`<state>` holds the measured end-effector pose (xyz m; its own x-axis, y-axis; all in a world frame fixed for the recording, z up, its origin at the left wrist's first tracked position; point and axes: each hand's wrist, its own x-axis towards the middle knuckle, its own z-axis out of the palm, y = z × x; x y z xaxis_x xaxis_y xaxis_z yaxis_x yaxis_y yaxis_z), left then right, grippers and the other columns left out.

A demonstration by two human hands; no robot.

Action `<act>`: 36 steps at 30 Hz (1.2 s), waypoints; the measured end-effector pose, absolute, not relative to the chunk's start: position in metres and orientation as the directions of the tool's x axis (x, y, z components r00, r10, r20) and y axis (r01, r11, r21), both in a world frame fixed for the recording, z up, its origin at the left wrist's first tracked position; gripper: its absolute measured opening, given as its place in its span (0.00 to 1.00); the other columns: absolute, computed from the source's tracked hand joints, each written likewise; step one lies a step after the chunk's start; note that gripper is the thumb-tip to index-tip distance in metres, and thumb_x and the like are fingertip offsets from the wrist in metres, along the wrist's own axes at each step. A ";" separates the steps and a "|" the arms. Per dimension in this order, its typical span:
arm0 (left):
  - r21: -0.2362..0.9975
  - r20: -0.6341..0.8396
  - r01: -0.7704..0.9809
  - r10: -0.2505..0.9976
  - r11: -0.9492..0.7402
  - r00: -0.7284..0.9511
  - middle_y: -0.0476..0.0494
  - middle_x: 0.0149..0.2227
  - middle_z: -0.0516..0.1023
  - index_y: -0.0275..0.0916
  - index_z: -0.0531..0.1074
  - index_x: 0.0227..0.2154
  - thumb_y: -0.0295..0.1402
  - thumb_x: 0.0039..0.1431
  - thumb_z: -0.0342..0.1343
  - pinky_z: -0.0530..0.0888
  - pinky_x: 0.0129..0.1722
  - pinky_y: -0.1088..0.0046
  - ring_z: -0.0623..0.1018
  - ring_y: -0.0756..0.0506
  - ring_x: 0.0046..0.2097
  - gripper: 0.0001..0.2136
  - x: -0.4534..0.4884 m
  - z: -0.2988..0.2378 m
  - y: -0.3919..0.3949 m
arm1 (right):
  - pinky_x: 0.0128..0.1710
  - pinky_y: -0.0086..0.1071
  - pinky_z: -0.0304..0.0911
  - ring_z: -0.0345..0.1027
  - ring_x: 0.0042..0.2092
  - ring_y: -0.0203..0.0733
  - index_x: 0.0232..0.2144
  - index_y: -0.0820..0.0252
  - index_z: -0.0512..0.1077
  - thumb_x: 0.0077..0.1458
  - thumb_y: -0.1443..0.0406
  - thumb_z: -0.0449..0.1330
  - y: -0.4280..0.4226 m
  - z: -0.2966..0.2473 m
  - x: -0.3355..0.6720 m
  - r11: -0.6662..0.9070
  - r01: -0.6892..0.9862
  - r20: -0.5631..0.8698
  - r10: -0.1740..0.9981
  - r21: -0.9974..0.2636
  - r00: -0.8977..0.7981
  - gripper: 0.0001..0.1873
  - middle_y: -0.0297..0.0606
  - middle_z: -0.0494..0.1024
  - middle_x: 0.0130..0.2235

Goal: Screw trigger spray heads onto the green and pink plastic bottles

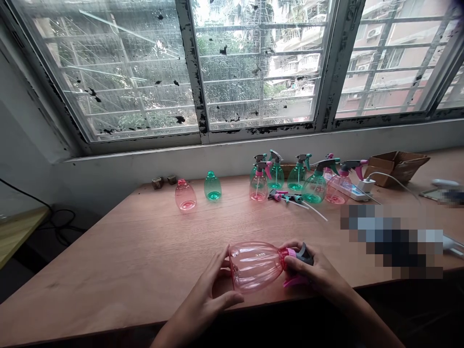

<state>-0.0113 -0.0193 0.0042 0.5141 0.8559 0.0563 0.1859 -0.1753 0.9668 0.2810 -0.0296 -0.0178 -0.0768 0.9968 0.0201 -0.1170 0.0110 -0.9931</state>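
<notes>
Brown wooden tabletop [126,270] spreads beneath a pink bottle [255,266], held sideways near the front edge; the left hand [208,295] clasps its base between thumb and fingers, the right hand's [316,268] fingers gripping its spray head [305,254].

I've got this clear pink bottle [255,268] on its side, my left hand [206,296] cupped round the base [233,270], my right hand [319,271] gripping it at the neck [282,258] and sprayer top [305,255]. From there, a second pink bottle [185,196] stands around 10:30, a green bottle [212,187] at 11, loose spray heads [297,198] near 1 and a cardboard box [380,169] near 2.
</notes>
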 end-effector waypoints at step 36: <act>0.952 0.109 0.185 0.837 -0.243 0.536 0.46 0.70 0.56 0.57 0.46 0.69 0.32 0.59 0.65 0.59 0.68 0.54 0.64 0.36 0.66 0.42 -0.011 0.002 -0.019 | 0.28 0.33 0.71 0.74 0.27 0.42 0.38 0.61 0.73 0.49 0.50 0.70 -0.029 -0.016 0.282 0.027 -0.104 0.037 0.995 -0.994 -0.089 0.23 0.34 0.78 0.26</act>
<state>-0.0109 -0.0186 0.0021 0.5363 0.8370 0.1091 0.1851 -0.2427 0.9523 0.2820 -0.0291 -0.0162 -0.0887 0.9954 0.0368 -0.1040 0.0275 -0.9942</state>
